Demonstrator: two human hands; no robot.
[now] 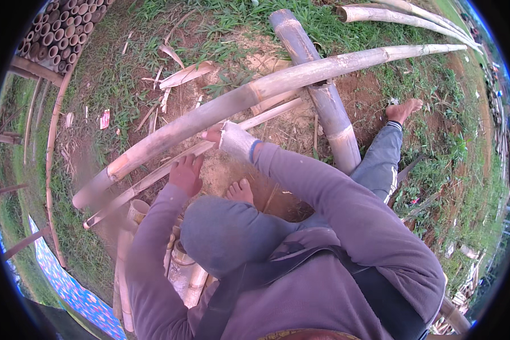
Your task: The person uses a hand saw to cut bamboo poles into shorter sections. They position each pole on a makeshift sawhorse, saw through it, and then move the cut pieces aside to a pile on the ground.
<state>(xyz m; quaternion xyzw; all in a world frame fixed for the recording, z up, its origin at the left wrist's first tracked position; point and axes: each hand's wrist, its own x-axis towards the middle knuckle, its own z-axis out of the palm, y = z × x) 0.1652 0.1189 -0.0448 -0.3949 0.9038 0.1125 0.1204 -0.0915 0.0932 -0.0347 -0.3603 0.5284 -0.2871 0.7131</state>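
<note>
My left hand (186,174): fingers spread, at slim bamboo pole (130,196). My gloved right hand (236,140): fingers' grip, I cannot tell.

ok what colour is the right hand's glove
The glove is whitish with a blue cuff edge, best in the head view.

We can read no text, labels, numbers or signs. Red-and-white scrap (105,119): too small for us to make out any print.
</note>
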